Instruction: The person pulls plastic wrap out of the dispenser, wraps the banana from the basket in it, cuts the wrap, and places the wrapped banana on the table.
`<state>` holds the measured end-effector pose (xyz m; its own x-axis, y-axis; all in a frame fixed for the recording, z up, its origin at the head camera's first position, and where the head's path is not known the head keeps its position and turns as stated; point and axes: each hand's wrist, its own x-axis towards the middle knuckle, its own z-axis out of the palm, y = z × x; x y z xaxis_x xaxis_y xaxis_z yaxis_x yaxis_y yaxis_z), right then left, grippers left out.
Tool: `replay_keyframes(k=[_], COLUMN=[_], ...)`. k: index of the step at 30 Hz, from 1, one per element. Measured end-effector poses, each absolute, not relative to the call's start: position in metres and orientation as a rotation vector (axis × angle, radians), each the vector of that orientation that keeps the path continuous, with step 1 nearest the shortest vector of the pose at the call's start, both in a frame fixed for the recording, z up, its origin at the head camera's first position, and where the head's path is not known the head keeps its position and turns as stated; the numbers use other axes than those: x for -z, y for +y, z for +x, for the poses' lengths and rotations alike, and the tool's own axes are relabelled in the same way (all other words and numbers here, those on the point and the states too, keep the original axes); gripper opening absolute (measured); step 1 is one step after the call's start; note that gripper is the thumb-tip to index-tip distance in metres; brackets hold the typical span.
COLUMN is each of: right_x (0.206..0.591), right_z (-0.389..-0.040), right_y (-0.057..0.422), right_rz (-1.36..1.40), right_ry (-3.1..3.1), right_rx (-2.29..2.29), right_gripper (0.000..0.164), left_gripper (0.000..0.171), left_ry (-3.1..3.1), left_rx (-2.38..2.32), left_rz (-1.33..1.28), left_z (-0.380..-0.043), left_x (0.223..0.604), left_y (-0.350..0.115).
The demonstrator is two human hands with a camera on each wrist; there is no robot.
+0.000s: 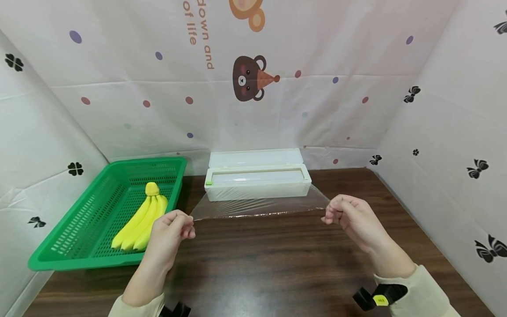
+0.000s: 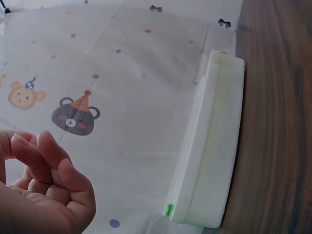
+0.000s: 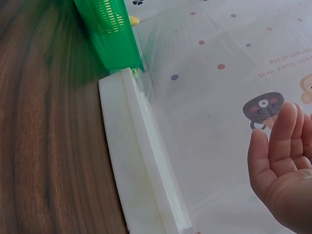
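A sheet of clear plastic wrap (image 1: 261, 207) stretches out from the front of a white wrap dispenser box (image 1: 257, 190), its lid raised at the back. My left hand (image 1: 170, 233) pinches the left corner of the sheet, and my right hand (image 1: 354, 222) pinches the right corner. The free edge runs nearly straight between them, above the wooden table. A small green piece (image 1: 209, 182) sits at the box's left end. In the left wrist view, curled fingers (image 2: 53, 165) show at the lower left; the right wrist view has the right hand's fingers (image 3: 282, 141) at its right side.
To the left stands a green plastic basket (image 1: 43, 259) with a bunch of yellow bananas (image 1: 138, 224) inside. The dark wooden table (image 1: 269, 264) meets printed white sheeting (image 1: 336, 114) at the back and sides.
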<state>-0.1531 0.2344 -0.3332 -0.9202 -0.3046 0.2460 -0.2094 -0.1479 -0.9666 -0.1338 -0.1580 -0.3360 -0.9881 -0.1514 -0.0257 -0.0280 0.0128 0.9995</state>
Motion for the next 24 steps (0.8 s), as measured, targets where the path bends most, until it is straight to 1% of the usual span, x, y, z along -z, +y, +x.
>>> replay_keyframes(k=[9, 16, 24], right_x=[0.335, 0.338, 0.341], right_z=[-0.148, -0.142, -0.138], right_y=[0.234, 0.236, 0.239], right_rz=[-0.627, -0.601, -0.608], right_ry=[1.994, 2.044, 2.072], right_rx=[2.245, 2.208, 2.170], right_gripper=[0.033, 0.032, 0.033], left_gripper=[0.036, 0.033, 0.031], left_ry=[-2.209, -2.260, -2.282], left_rx=[2.107, 2.074, 2.041], left_rz=[0.216, 0.219, 0.180], left_z=[-0.129, -0.124, -0.122], left_x=[0.339, 0.341, 0.343], left_y=[-0.160, -0.161, -0.161])
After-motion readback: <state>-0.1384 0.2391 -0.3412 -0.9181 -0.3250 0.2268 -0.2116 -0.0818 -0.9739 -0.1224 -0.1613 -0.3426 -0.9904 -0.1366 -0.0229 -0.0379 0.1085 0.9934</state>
